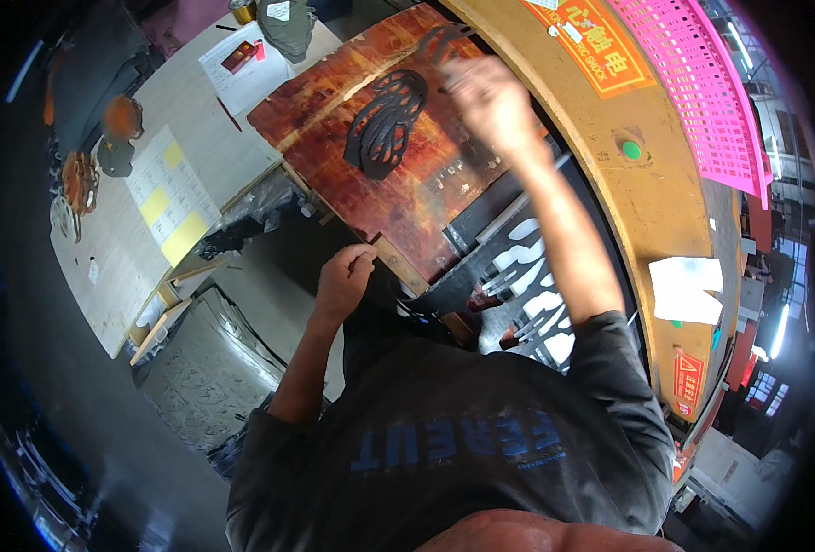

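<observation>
A stack of flat black cut-out pieces (386,124) with curved slots lies on the reddish-brown stained board (320,152). At the board's far right, my right hand (492,99) reaches over it, smeared by motion. Next to its fingertips is another dark curved piece (438,43); I cannot tell whether the hand grips it. My left hand (346,274) is closed, fingers curled, beside the board's near left edge. Whatever may be inside those fingers is hidden.
At left stands a pale table (104,276) with papers and cut-out shapes. The orange-brown machine surface (601,156) curves along the right, bearing a pink basket (693,87), a green button (631,149) and warning labels. White cut-outs (541,299) lie below the board.
</observation>
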Demonstrator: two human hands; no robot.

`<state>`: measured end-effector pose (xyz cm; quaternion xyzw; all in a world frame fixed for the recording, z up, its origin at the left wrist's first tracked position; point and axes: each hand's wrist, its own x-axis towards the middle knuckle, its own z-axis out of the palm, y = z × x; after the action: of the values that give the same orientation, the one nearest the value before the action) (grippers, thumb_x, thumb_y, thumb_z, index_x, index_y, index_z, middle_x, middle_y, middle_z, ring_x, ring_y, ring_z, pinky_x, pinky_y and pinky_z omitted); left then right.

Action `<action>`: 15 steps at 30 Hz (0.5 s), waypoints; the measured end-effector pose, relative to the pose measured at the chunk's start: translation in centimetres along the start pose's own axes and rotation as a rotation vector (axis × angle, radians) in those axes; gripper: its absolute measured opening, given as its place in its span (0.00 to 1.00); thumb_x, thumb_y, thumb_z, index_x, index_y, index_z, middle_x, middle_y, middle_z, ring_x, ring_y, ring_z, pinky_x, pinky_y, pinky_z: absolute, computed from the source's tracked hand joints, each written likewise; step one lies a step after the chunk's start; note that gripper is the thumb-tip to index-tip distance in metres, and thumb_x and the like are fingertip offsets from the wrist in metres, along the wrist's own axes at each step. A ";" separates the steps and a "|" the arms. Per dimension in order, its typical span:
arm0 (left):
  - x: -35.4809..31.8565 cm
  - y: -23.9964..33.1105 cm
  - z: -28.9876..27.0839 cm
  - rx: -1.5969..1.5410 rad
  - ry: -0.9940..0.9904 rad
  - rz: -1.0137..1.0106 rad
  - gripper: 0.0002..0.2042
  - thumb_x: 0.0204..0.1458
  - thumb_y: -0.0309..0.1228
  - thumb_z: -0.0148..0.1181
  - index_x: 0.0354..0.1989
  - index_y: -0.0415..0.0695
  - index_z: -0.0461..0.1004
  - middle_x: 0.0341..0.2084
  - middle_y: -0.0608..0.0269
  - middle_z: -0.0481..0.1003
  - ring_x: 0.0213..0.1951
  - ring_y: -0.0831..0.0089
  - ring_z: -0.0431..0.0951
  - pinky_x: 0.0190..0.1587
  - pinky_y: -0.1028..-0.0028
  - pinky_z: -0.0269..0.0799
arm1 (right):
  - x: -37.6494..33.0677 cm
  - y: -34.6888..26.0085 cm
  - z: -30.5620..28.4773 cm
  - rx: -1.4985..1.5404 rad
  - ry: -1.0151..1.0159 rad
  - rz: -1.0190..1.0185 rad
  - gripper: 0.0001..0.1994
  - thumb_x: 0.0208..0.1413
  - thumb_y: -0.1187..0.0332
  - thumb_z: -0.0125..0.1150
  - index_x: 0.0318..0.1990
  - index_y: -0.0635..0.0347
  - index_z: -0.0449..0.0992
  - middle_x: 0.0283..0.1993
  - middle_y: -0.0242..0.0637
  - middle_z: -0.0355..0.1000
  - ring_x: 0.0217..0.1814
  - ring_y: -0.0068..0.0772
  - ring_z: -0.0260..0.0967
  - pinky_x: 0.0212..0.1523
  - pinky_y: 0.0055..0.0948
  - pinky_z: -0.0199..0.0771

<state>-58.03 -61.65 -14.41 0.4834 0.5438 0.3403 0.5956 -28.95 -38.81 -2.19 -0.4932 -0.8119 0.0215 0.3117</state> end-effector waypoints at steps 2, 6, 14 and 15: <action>0.5 0.0 0.0 0.011 0.016 -0.018 0.12 0.67 0.29 0.58 0.52 0.36 0.82 0.43 0.51 0.85 0.43 0.67 0.86 0.48 0.70 0.79 | -3.5 -2.7 5.3 -0.060 -0.169 0.037 0.15 0.59 0.71 0.66 0.52 0.50 0.87 0.50 0.40 0.83 0.55 0.45 0.80 0.61 0.40 0.82; 1.9 0.4 0.2 0.139 0.084 0.086 0.14 0.66 0.29 0.59 0.56 0.37 0.80 0.47 0.48 0.83 0.47 0.60 0.85 0.52 0.66 0.79 | -10.3 -7.0 11.2 0.012 -0.512 0.245 0.24 0.61 0.62 0.68 0.64 0.58 0.81 0.68 0.47 0.74 0.69 0.54 0.69 0.70 0.43 0.73; 11.2 3.0 3.1 0.776 0.319 0.527 0.32 0.60 0.42 0.69 0.70 0.42 0.68 0.69 0.34 0.65 0.69 0.34 0.65 0.71 0.44 0.60 | -16.0 -7.6 4.3 0.155 -0.292 0.443 0.19 0.62 0.64 0.68 0.59 0.60 0.83 0.63 0.50 0.77 0.66 0.55 0.73 0.68 0.44 0.75; 12.9 3.2 4.0 0.889 0.351 0.583 0.35 0.60 0.45 0.70 0.72 0.43 0.67 0.71 0.33 0.63 0.71 0.31 0.62 0.73 0.41 0.57 | -17.4 -7.5 2.9 0.175 -0.284 0.481 0.19 0.61 0.66 0.67 0.59 0.59 0.83 0.62 0.50 0.77 0.65 0.55 0.73 0.67 0.45 0.75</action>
<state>-51.47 -49.48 -15.73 0.7544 0.5699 0.3042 0.1163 -30.81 -56.00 -10.39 -0.6349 -0.7022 0.2336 0.2220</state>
